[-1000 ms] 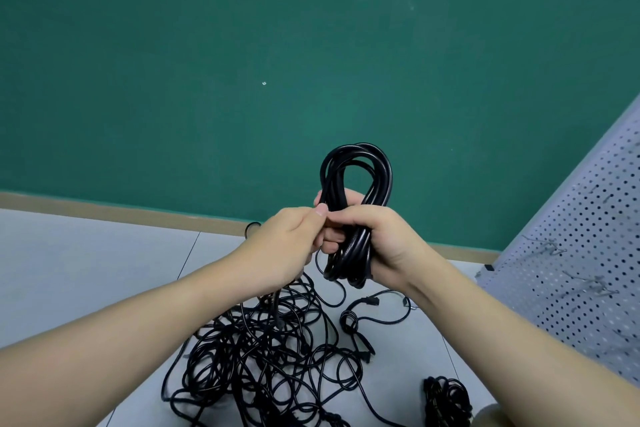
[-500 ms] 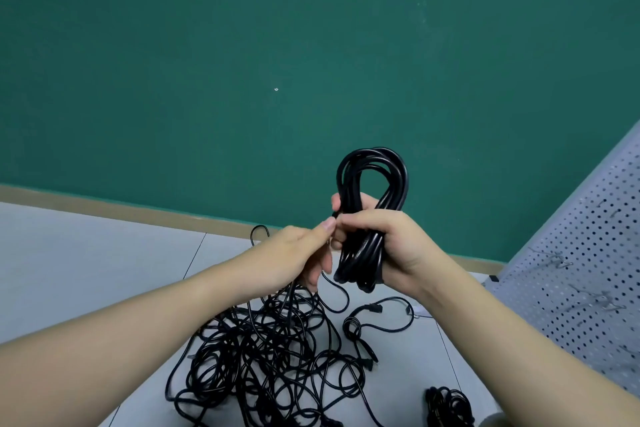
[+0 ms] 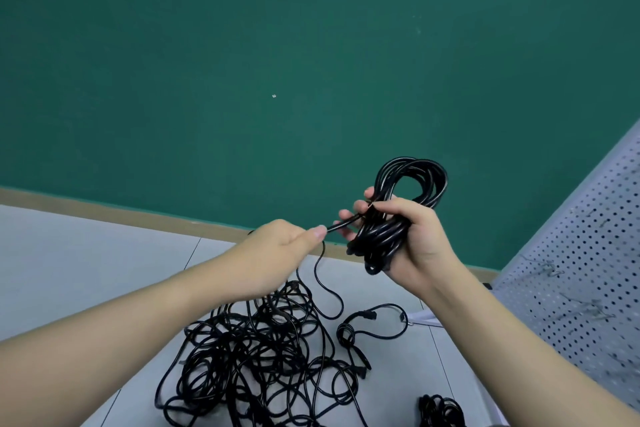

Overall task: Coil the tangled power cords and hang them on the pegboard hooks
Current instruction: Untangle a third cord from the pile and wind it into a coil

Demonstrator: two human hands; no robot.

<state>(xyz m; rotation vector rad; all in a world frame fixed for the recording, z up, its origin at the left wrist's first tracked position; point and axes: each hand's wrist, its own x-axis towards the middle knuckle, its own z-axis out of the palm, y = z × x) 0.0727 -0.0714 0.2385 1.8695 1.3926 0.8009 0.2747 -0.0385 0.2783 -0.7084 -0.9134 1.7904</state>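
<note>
Two big surfaces frame the work: the green wall [image 3: 242,62] and, leaning in at the right, the pegboard [image 3: 585,274], kept near so a finished bundle can go straight to its wire hooks [image 3: 547,269] (thin, blurred, hard to count). On the floor [image 3: 69,253] sprawls the tangled pile of cords [image 3: 256,357], its near edge cut off by the frame. Another small bundle [image 3: 441,409] at the bottom edge is only partly shown. Raised above the pile is the coil [image 3: 398,215], clenched round its waist by the right hand [image 3: 412,243] so the loops stay gathered. The left hand [image 3: 277,253] pinches the loose tail [image 3: 343,226] taut, probably to wrap it; its fingertips are hidden behind the knuckles.
</note>
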